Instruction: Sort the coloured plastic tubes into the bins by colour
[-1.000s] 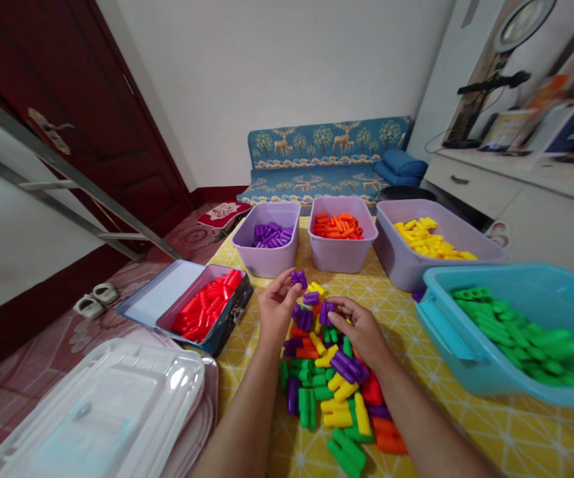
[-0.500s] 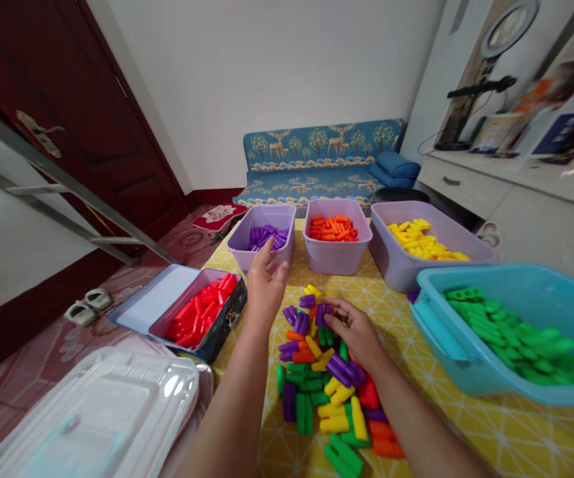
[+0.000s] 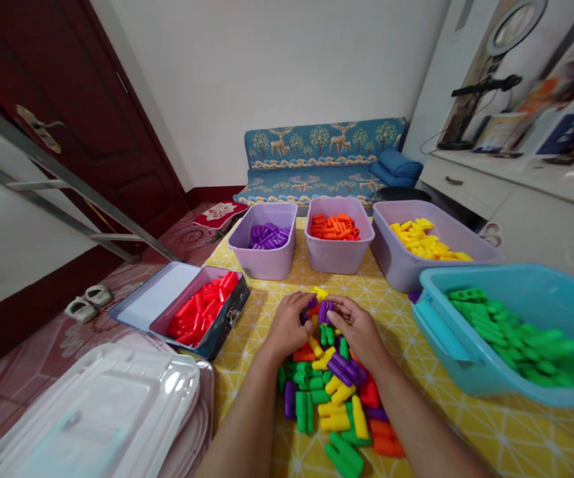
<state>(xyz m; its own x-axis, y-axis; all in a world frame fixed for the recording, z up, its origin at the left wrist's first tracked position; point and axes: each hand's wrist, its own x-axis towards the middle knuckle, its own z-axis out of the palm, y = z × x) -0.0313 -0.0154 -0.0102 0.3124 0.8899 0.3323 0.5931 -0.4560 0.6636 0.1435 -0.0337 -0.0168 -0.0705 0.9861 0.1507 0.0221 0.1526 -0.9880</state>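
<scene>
A mixed pile of purple, green, yellow, orange and red plastic building pieces [image 3: 319, 382], each like paired tubes, lies on the table. At its far end my right hand [image 3: 361, 332] pinches a purple piece [image 3: 323, 311] between thumb and fingers, just above a green piece [image 3: 326, 334]. My left hand [image 3: 289, 326] reaches over the pile's left side, its fingers curled round another purple piece [image 3: 311, 305], partly hidden by them. Beyond both hands lies a yellow piece [image 3: 320, 292].
Purple pieces fill part of one lilac bin [image 3: 267, 265], orange ones another bin [image 3: 339, 257], yellow ones a third [image 3: 396, 265]. A blue tub [image 3: 446, 332] holds green pieces. Red pieces lie in an open tin box [image 3: 231, 309]. Stacked lids [image 3: 92, 405] are at the left.
My left hand has come back from beside the purple bin to the pile, and its fingers have closed on a purple piece. My right hand stays at the pile with its purple piece.
</scene>
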